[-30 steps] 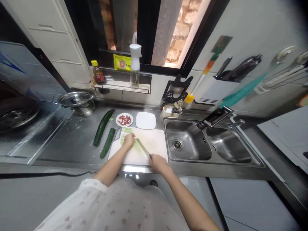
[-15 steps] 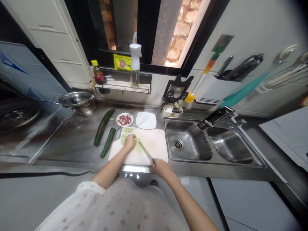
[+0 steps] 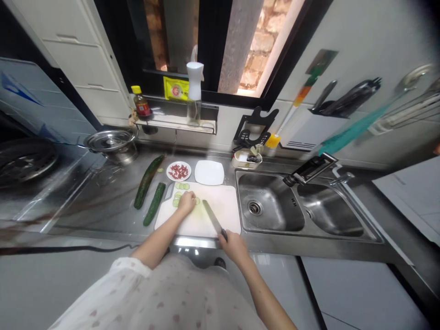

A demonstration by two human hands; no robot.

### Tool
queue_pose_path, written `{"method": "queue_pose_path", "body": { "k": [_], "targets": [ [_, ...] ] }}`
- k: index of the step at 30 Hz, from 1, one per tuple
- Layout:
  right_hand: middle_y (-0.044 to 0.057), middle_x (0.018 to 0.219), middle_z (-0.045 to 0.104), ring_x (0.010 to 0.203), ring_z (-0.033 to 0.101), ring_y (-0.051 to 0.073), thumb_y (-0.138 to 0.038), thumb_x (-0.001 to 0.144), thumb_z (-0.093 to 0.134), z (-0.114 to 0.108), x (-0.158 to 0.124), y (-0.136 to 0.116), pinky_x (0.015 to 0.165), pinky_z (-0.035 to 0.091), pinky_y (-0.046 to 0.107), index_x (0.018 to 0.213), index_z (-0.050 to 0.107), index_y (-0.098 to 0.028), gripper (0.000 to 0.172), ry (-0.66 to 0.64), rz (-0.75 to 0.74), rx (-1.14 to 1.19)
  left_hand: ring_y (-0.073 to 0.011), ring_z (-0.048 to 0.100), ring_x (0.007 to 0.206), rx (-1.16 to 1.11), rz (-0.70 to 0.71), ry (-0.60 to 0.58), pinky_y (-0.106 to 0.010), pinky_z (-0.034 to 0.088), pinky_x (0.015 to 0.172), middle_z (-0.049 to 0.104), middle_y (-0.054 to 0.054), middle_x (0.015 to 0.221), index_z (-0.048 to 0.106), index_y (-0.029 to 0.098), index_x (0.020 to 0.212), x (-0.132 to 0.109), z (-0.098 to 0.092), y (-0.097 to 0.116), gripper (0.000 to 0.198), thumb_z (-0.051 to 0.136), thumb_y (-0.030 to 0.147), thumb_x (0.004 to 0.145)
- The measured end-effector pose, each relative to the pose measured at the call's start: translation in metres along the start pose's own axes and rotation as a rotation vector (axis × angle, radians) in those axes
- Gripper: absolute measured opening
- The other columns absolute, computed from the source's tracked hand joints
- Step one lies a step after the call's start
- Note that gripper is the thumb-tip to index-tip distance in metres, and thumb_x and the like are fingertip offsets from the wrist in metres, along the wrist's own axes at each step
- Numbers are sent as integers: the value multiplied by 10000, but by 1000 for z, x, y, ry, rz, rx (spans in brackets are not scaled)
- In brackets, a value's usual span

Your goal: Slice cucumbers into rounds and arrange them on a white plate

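Observation:
My left hand (image 3: pixel 186 202) rests on the white cutting board (image 3: pixel 220 217), its fingers closed over cucumber slices. One pale green cucumber slice (image 3: pixel 197 201) shows at its right side. More slices (image 3: pixel 182 186) lie in rows above and left of it. My right hand (image 3: pixel 235 244) is shut on the black handle of a kitchen knife (image 3: pixel 213 217). The blade points up and left over the board, its tip a short way right of the slice. Left of the board lie a cucumber piece (image 3: pixel 154 204) and a longer dark green cucumber (image 3: pixel 147 185).
Behind the board stand a plate of chopped red pieces (image 3: pixel 178 171) and a white square plate (image 3: pixel 209 172). To the right is a double sink (image 3: pixel 271 201) with a black faucet (image 3: pixel 309 170). A lidded steel pot (image 3: pixel 113 144) stands back left.
The knife blade has moved right, away from the cucumber slice, and its broad side shows more. My left hand has stayed almost in place.

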State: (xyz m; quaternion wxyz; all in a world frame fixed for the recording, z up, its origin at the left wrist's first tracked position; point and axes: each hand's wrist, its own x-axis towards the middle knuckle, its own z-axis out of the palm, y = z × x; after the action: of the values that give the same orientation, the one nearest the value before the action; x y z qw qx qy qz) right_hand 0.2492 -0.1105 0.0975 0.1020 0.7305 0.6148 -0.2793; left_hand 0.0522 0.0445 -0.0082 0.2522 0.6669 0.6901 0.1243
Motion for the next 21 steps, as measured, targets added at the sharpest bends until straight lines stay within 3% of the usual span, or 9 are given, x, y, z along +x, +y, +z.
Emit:
{"method": "queue_pose_path", "body": {
  "k": [8, 11, 21],
  "targets": [
    [137, 1022, 702, 984, 640, 214, -421, 963, 383, 1, 13, 7, 729, 387, 243, 1065, 652, -153, 393, 56, 47, 31, -152, 589, 740, -180, -86, 19, -231, 387, 647, 674, -28, 802, 620, 184, 787, -8, -6, 11, 39, 610, 180, 750],
    [139, 1025, 702, 995, 638, 215, -425, 965, 380, -2, 16, 9, 729, 388, 242, 1073, 649, -153, 398, 58, 60, 20, -134, 573, 672, -279, -101, 21, -218, 371, 594, 655, -7, 731, 611, 179, 748, -16, -5, 11, 85, 665, 239, 721],
    [146, 1047, 697, 1016, 639, 220, -431, 969, 365, -5, 19, 6, 733, 402, 246, 1103, 640, -154, 413, 39, 61, -2, -125, 592, 662, -423, -174, 43, -212, 399, 607, 656, 10, 697, 636, 174, 727, -54, -11, -26, 139, 708, 288, 696]
  ]
}}
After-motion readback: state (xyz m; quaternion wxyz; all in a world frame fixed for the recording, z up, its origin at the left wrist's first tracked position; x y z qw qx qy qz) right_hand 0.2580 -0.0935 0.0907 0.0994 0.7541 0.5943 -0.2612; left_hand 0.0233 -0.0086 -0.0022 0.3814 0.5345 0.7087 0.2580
